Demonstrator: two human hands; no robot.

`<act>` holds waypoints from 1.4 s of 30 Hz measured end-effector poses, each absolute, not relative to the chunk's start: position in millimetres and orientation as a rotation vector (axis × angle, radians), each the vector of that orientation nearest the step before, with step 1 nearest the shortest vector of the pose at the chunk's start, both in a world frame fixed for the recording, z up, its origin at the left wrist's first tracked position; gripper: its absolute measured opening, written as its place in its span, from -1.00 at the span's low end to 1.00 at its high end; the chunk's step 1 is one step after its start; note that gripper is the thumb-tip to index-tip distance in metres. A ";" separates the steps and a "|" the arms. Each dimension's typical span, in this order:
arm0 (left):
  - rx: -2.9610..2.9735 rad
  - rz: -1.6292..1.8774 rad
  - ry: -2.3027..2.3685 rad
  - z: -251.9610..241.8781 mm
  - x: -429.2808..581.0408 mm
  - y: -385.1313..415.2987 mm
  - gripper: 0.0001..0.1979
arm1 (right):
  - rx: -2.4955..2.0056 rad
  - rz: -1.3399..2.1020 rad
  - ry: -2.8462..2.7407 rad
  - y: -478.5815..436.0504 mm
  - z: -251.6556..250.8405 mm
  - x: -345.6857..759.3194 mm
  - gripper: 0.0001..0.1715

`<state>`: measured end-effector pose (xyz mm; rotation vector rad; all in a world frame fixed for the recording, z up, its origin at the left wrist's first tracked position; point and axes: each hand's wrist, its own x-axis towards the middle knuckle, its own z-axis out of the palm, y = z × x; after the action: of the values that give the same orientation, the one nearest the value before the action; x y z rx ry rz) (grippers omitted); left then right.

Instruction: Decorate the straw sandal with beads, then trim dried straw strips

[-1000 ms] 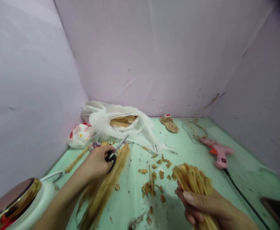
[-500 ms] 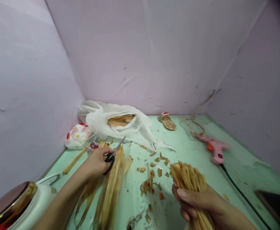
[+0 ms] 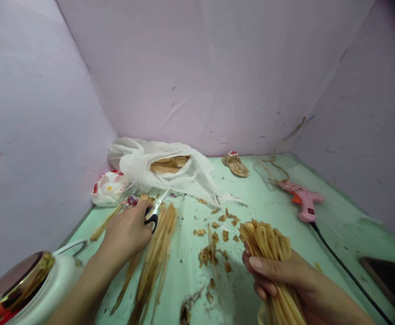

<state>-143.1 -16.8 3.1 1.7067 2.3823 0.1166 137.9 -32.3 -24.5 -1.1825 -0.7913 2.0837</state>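
Note:
My left hand [image 3: 128, 228] is closed on a pair of scissors with black handles [image 3: 157, 210], whose blades point away to the upper right. Beneath and beside that hand, long dried husk strips [image 3: 158, 257] lie lengthwise on the green table. Wrapped round a thick bundle of dried husk strips [image 3: 264, 241], my right hand [image 3: 280, 280] has its thumb pressed across the front. The top ends of this bundle look even; its lower end runs out of view. Small husk scraps [image 3: 206, 255] are scattered between my hands.
A white plastic bag [image 3: 197, 174] with more husk strips stands at the back. A woven sole-shaped piece [image 3: 236, 166] lies near the back wall. At right are a pink glue gun [image 3: 305, 203] with a black cord and a dark flat object [image 3: 387, 282]. A white jar [image 3: 60, 275] stands front left.
My left hand has shifted slightly left with the scissors, and the blades have turned. The strips beneath have settled flatter. My right hand keeps its hold on the bundle; the view has tilted slightly.

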 end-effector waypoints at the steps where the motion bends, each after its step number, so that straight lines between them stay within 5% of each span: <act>1: 1.743 0.121 2.344 4.9 -137.4 -19.7 -0.65 | -1.189 2.080 -0.796 -32.3 -24.7 137.9 -0.71; 9: 1.832 0.022 2.343 -2.0 -101.9 -27.2 -0.63 | -1.245 2.038 -0.812 -34.3 -19.4 134.9 -0.65; 17: 1.786 -0.349 2.537 43.8 -163.3 -38.6 -0.63 | -1.230 2.063 -0.891 -34.2 -23.1 135.7 -0.63; 22: 1.897 -0.471 2.438 16.2 -163.7 -25.8 -0.67 | -1.297 2.067 -0.834 -36.1 -21.6 135.8 -0.69; 36: 1.873 -0.383 2.403 -22.8 -148.1 -5.7 -0.74 | -1.211 2.037 -0.861 -34.1 -23.4 136.0 -0.71; 42: 1.814 -0.096 2.483 5.7 -154.0 -14.6 -0.73 | -1.200 2.042 -0.848 -33.7 -24.4 135.5 -0.69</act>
<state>-154.0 -14.6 5.7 1.8145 2.4826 -0.0963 135.5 -33.7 -24.4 -1.1998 -0.8481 2.0423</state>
